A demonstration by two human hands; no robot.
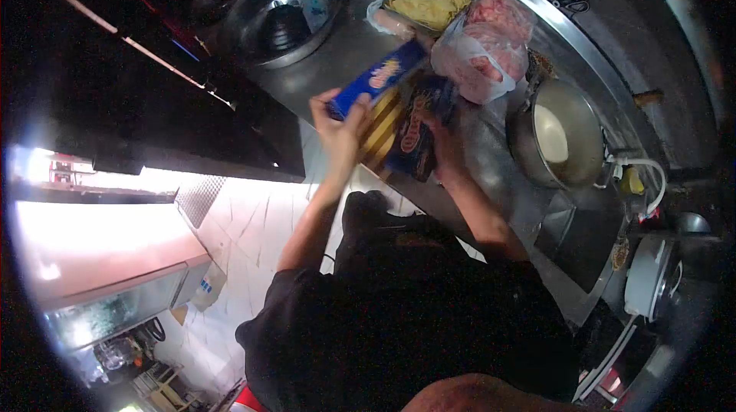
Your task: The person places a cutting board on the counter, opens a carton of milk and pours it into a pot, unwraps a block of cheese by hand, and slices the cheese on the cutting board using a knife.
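Observation:
Over the steel counter's front edge, my left hand (340, 127) is closed on the end of a long blue printed box (379, 75), thumb on its face. Beside it is a gold-and-brown striped panel (383, 127). My right hand (446, 153) grips a dark blue printed carton (414, 134), its fingers over the front. Motion blurs the lettering. I cannot tell whether the blue box, striped panel and dark carton are parts of one package. Just beyond them, pink stuff fills clear plastic bags (484, 52).
A tray of pale yellow strips (428, 0) stands at the back. A wide metal bowl (280, 17) is at the left, with a dark object inside. On the right, a deep pot (563, 132) contains pale stuff, near a sink (571, 247). Scissors (571, 0) lie on the back ledge.

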